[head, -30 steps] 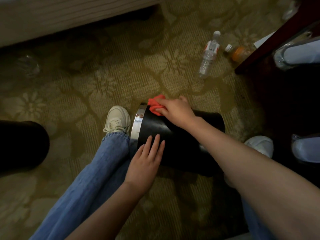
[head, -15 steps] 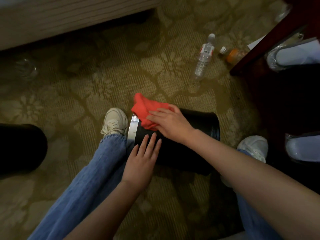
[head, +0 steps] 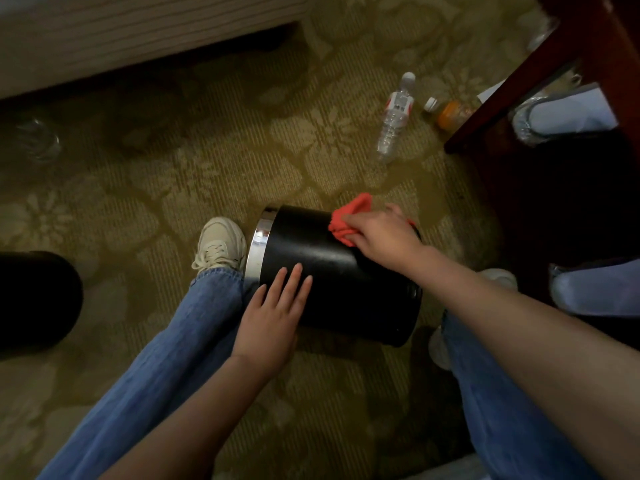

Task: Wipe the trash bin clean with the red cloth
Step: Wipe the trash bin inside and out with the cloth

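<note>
A black round trash bin (head: 332, 271) with a chrome rim lies on its side on the carpet between my legs, rim to the left. My left hand (head: 273, 313) rests flat on its near side with fingers straight. My right hand (head: 384, 233) grips the bunched red cloth (head: 349, 218) and presses it on the bin's upper side near the base end. Part of the cloth is hidden under that hand.
A clear plastic water bottle (head: 394, 119) and an orange drink bottle (head: 450, 112) lie on the patterned carpet beyond the bin. A dark wooden furniture leg (head: 540, 74) stands at right, a second dark bin (head: 34, 299) at left, a bed base (head: 138, 32) along the top.
My right hand has slid the red cloth from the rim end of the bin rightward toward its base. My left hand stays flat on the bin.
</note>
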A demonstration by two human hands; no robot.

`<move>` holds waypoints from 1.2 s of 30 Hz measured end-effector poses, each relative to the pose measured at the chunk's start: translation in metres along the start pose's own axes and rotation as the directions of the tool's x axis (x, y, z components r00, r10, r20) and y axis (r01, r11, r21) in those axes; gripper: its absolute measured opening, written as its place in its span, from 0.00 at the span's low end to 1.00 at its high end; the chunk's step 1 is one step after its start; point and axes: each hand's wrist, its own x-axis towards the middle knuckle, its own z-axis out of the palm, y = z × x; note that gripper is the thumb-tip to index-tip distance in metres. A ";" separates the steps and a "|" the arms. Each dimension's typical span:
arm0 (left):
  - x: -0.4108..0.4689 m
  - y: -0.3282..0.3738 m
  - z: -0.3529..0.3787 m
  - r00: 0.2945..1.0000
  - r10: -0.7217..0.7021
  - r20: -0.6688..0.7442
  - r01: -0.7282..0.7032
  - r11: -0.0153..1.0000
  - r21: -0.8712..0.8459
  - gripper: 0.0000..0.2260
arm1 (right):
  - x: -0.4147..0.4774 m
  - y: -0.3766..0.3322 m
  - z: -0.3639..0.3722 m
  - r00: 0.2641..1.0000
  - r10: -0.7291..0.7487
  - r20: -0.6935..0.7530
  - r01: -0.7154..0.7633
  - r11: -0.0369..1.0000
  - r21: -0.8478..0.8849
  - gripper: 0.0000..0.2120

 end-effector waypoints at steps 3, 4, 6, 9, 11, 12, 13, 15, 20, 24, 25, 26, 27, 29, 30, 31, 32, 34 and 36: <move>0.002 0.001 0.001 1.000 0.006 -0.005 -0.006 1.000 0.016 0.40 | 0.014 -0.040 0.008 0.995 -0.093 -0.033 0.092 0.996 -0.017 0.16; 0.002 0.001 0.001 1.000 0.006 0.001 -0.006 1.000 0.021 0.40 | 0.017 -0.053 0.010 0.993 -0.112 -0.038 0.111 0.993 -0.028 0.16; 0.003 0.000 0.001 1.000 -0.001 0.004 0.001 0.999 0.041 0.38 | 0.020 -0.067 0.013 0.993 -0.107 -0.047 0.104 0.994 -0.045 0.16; 0.003 -0.001 -0.001 0.999 0.025 -0.039 -0.021 0.996 0.092 0.28 | 0.013 -0.060 0.015 0.992 -0.103 -0.070 0.099 0.993 -0.061 0.16; 0.011 0.001 -0.008 0.998 0.031 -0.060 -0.025 0.995 0.099 0.24 | 0.005 -0.050 0.015 0.990 -0.122 -0.068 0.116 0.989 -0.090 0.16; 0.018 0.002 -0.013 0.998 0.033 -0.057 -0.028 0.996 0.086 0.22 | 0.001 -0.046 0.014 0.989 -0.133 -0.059 0.126 0.986 -0.105 0.16; 0.026 0.004 -0.017 0.998 0.030 -0.050 -0.027 0.997 0.073 0.21 | -0.002 -0.041 0.013 0.989 -0.140 -0.054 0.133 0.984 -0.115 0.16; 0.044 0.008 -0.028 1.000 0.011 -0.021 -0.010 0.998 0.061 0.21 | -0.009 -0.030 0.008 0.991 -0.127 -0.051 0.121 0.988 -0.099 0.17; 0.078 0.022 -0.049 0.995 -0.009 0.104 0.002 0.998 0.069 0.29 | -0.030 0.008 -0.010 0.974 -0.012 -0.225 0.038 0.993 0.112 0.17; 0.086 0.024 -0.050 0.963 -0.020 0.269 0.024 1.000 -0.010 0.34 | -0.055 0.036 -0.032 0.914 0.129 -0.385 -0.050 0.977 0.209 0.19; 0.087 0.024 -0.050 0.960 -0.025 0.279 0.037 0.999 -0.039 0.34 | -0.060 0.043 -0.036 0.904 0.157 -0.397 -0.077 0.975 0.210 0.20; 0.087 0.024 -0.050 0.960 -0.027 0.279 0.041 0.998 -0.045 0.34 | -0.064 0.048 -0.039 0.895 0.168 -0.413 -0.089 0.975 0.204 0.20; 0.086 0.024 -0.050 0.960 -0.027 0.278 0.039 0.999 -0.038 0.34 | -0.067 0.051 -0.040 0.893 0.172 -0.416 -0.099 0.977 0.191 0.20; 0.086 0.025 -0.049 0.963 -0.029 0.267 0.040 0.998 -0.037 0.34 | -0.072 0.050 -0.036 0.912 0.172 -0.373 -0.123 0.981 0.152 0.21; 0.087 0.026 -0.049 0.964 -0.033 0.265 0.045 0.998 -0.040 0.34 | -0.074 0.047 -0.032 0.925 0.162 -0.344 -0.123 0.983 0.134 0.23; 0.087 0.026 -0.049 0.964 -0.037 0.264 0.049 0.998 -0.042 0.34 | -0.076 0.041 -0.027 0.937 0.137 -0.321 -0.106 0.988 0.111 0.23; 0.087 0.027 -0.049 0.963 -0.041 0.267 0.054 0.998 -0.042 0.35 | -0.078 0.034 -0.020 0.950 0.101 -0.294 -0.083 0.994 0.074 0.23; 0.086 0.030 -0.049 0.964 -0.047 0.260 0.055 0.998 -0.023 0.36 | -0.084 0.018 -0.007 0.984 0.041 -0.171 -0.049 0.998 -0.042 0.21; 0.083 0.034 -0.049 0.971 -0.041 0.236 0.037 0.999 0.025 0.38 | -0.090 0.007 0.005 0.996 0.063 -0.058 -0.067 0.995 -0.070 0.19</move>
